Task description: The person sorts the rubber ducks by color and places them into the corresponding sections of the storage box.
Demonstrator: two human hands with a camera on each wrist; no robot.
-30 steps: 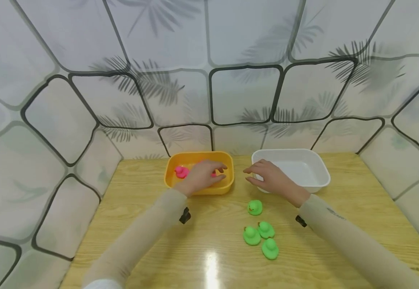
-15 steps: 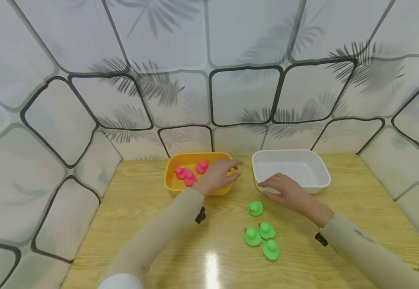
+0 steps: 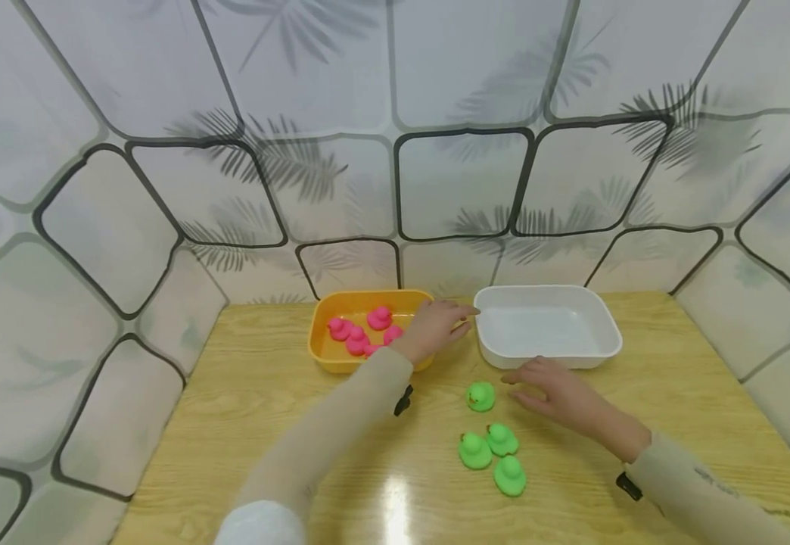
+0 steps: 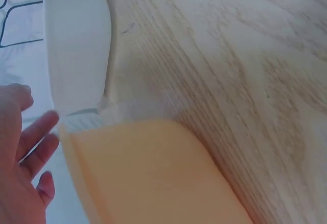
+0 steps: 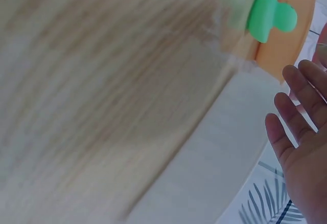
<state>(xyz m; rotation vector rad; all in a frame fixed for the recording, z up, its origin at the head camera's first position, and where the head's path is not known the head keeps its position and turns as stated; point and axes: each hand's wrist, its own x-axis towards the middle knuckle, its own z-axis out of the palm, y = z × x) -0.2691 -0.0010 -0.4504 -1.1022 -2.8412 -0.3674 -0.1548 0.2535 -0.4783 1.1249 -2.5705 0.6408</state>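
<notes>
"Wood-grained worktop [image 3: 231,393], leaf-printed backdrop [image 3: 463,182]. What are the hands doing?"

"Both have fingers loosely spread, with nothing visible in their grasp. The left hand [image 3: 433,329] is at the right end of the orange tray [image 3: 337,367]; the right hand [image 3: 565,397] is near one green duck [image 3: 480,397], before the white tray [image 3: 545,329]."

"How far along?"

"Pink ducks [image 3: 379,318] lie inside the orange tray: that part looks done. Four green ducks [image 3: 474,452] on the worktop look left."

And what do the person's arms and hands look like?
The left hand and right hand are bare. The left sleeve and right sleeve are long and beige, with a white part further up the left and a dark marking on the right. A small black piece shows near each wrist.
</notes>
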